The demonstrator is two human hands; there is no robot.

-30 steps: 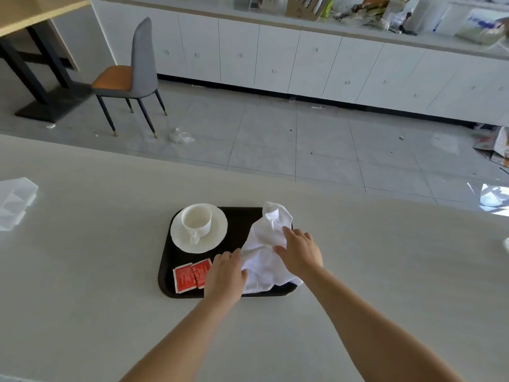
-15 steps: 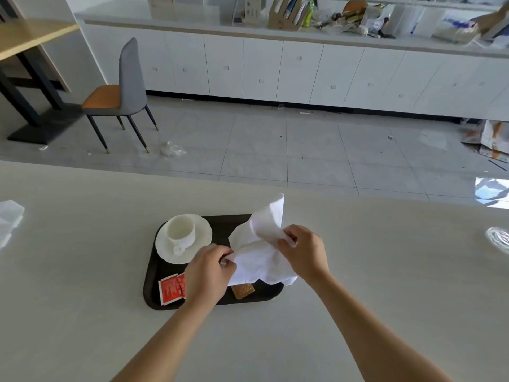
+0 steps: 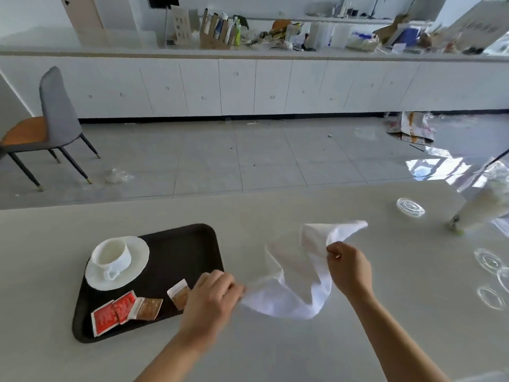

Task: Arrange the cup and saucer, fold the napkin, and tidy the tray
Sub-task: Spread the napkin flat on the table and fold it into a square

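The tray (image 3: pixel 192 238) is plain black-brown. The cup (image 3: pixel 113 255) and saucer (image 3: pixel 139 253) are uniform white. The napkin (image 3: pixel 289 296) is white, with a faint blue-white tint in its folds. The red packets (image 3: pixel 110 317) carry white print. The brown packets (image 3: pixel 150 308) have white edges. The table (image 3: pixel 275 351) is pale beige. The chair (image 3: pixel 56 106) has a grey back, an orange seat and black legs with gold tips. The cabinets (image 3: pixel 248 86) are white. The floor (image 3: pixel 220 155) is grey tile with darker grid lines.
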